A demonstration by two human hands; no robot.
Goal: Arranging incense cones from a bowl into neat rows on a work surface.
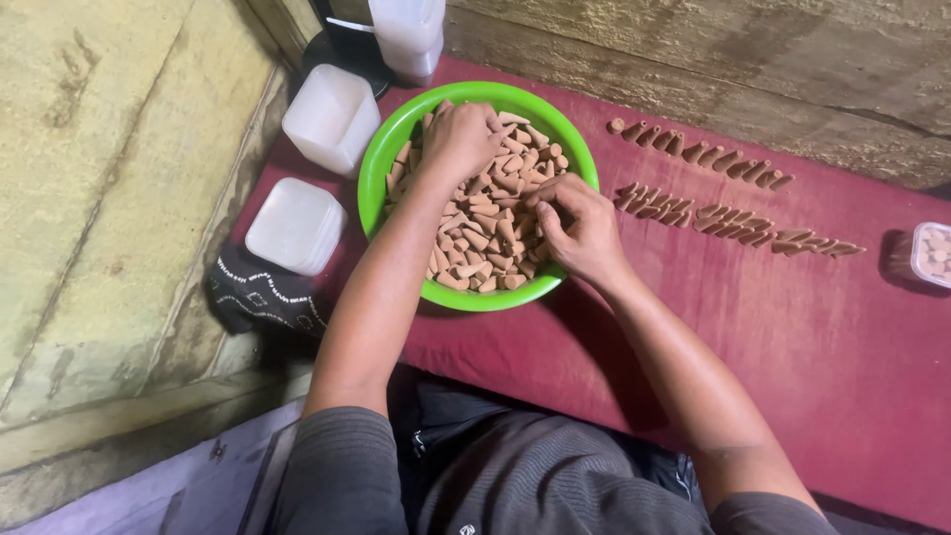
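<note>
- Both hands are in the green bowl (379, 159) of tan cones (485, 238).
- Left hand (461, 134) lies knuckles-up on the pile at the far side of the bowl, fingers curled down into the cones; whether it grips any cannot be told.
- Right hand (580, 228) is at the near right rim, fingertips pinched on a cone.
- Right of the hands, two rows of cones (728, 213) lie on the dark red cloth (792, 337); the pieces are too small to count exactly.
- Left of the bowl sit two stacks of white square lids (295, 226), with a third container (406, 35) beyond.
- One small clear box (933, 253) sits at the far right edge.
</note>
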